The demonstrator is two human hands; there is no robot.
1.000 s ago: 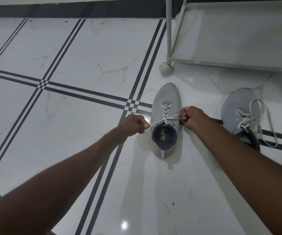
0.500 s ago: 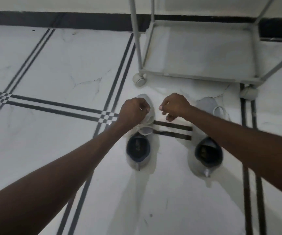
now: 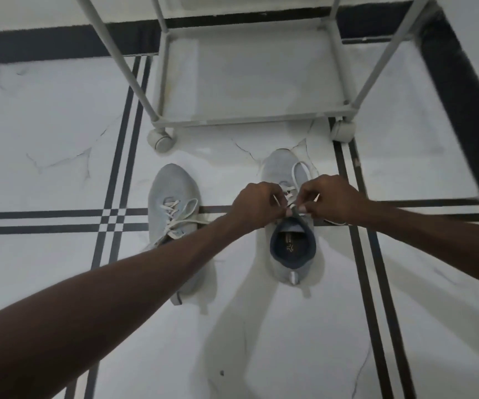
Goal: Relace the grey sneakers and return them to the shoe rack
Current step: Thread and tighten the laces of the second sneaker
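We pinched the lace (image 3: 298,171) with left hand (image 3: 257,207) and right hand (image 3: 329,201) over right-of-centre sneaker (image 3: 293,254), likely tightening; other sneaker (image 3: 173,197) centre-left, rack (image 3: 249,116) above.

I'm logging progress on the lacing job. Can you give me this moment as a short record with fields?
Shoe being worked: right-hand sneaker, on the floor, toe toward the rack
Left hand: pinches its white lace
Right hand: pinches the lace near the tongue
Other shoe: left-hand sneaker, laced, lace ends loose, partly under the left forearm
Shoe rack: wheeled, bottom shelf holds no shoes
Stage: neither sneaker on the rack yet
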